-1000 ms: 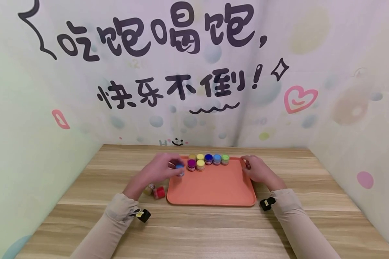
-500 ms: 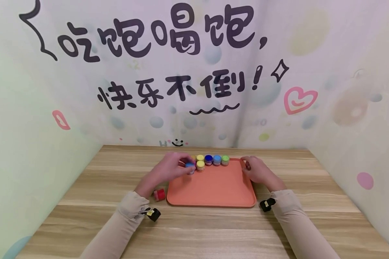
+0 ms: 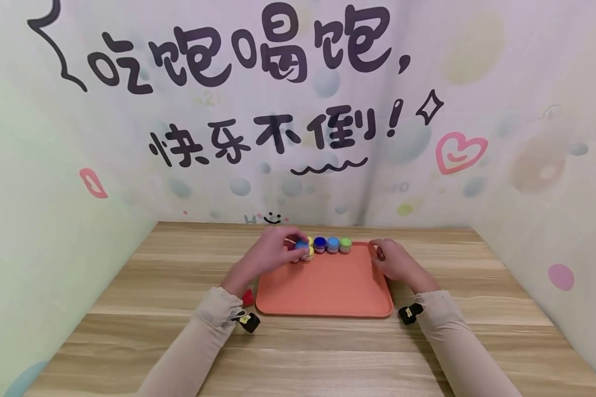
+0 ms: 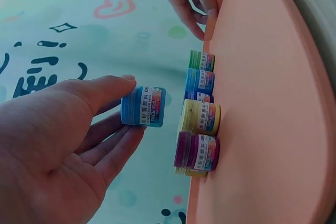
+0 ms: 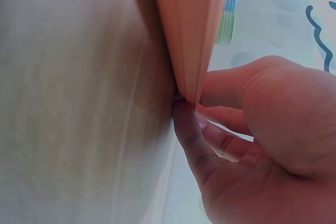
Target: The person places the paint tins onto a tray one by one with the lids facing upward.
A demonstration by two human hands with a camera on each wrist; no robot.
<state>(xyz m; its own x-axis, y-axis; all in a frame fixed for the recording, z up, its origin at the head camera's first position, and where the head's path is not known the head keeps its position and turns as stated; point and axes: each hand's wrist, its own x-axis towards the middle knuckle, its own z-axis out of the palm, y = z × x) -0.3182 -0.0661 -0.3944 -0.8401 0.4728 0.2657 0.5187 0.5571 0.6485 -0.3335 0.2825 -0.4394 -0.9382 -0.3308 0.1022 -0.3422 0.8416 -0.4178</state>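
My left hand (image 3: 270,251) pinches a small blue paint jar (image 4: 144,106) between thumb and fingers, above the back left of the orange tray (image 3: 323,286). In the left wrist view the jar is apart from the row, with its printed label showing. Along the tray's back edge stand a green jar (image 3: 345,246), a light blue jar (image 3: 333,245) and a dark blue jar (image 3: 320,245). A purple jar (image 4: 205,152) and yellow jars (image 4: 209,118) sit near the left hand, partly covered by it in the head view. My right hand (image 3: 397,262) pinches the tray's rim at its back right corner.
A red jar (image 3: 248,298) lies on the wooden table (image 3: 328,353) left of the tray, partly hidden by the left wrist. Behind the table hangs a printed backdrop (image 3: 218,193). Black wrist cameras (image 3: 250,322) sit at both cuffs.
My left hand has carried the blue jar rightward and slightly back over the tray, now covering part of the left jars. The left forearm hides more of the red jar. The right hand stays put.
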